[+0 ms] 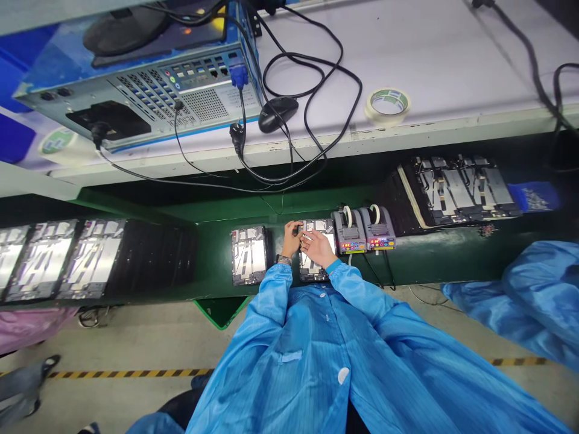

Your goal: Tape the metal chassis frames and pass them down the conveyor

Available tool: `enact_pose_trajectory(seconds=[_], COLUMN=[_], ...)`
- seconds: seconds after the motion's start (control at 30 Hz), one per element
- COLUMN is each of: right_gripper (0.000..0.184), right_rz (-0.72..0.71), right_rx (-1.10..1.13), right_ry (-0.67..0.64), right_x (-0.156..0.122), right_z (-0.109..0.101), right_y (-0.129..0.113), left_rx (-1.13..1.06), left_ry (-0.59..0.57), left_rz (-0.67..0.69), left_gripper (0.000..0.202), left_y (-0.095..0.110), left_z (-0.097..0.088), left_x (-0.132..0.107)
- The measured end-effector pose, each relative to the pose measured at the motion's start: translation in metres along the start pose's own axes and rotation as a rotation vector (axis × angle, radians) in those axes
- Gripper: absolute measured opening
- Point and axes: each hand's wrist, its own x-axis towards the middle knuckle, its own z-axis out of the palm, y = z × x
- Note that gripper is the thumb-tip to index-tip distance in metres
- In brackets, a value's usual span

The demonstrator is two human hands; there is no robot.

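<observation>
An opened flat electronic device (308,270) with silver panels and dark circuit parts lies in front of me on the green bench. Over its upper left edge, my left hand (291,240) has its fingers bent in a pinch. My right hand (318,248) reaches over the middle of the same device, fingers curled together close to the left fingertips. Anything between the fingers is too small to make out. A similar opened device (249,256) rests to the left of my left hand. Beside my right hand stand two grey tape dispensers (350,232) with lit displays.
More opened devices (93,259) line the bench at left, and others (465,190) sit in a black tray at right. The shelf above holds a computer case (149,96), looped black cables, a mouse (278,113) and a tape roll (388,103). A blue sleeve (538,289) of a co-worker is at right.
</observation>
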Motion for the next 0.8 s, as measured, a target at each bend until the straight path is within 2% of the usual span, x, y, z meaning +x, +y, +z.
enact_pose_trajectory(seconds=[0.3,0.53,0.73,0.8], right_gripper=[0.032,0.028,0.025,0.023], right_rz=[0.008,0.006,0.009,0.025], right_rx=[0.048,0.023,0.084,0.031], right_ry=[0.0,0.013,0.034,0.027], right_x=[0.0044,0.0021,0.0033,0.0024], right_z=[-0.0014,0.0033,0.006,0.0042], right_y=[-0.0002,-0.0007,-0.0071,-0.0099], left_rx=[0.02,0.003,0.03,0.046], left_ry=[-0.03,-0.04,-0.03,-0.033], left_rz=[0.017,0.0,0.011,0.028], left_gripper=[0.024,0.021,0.022,0.023], left_y=[-0.0054,-0.0054,-0.0027,-0.0023], left_z=[-0.0013,-0.0016,-0.0027,-0.0035], left_x=[0.0027,0.0056,0.0079,0.008])
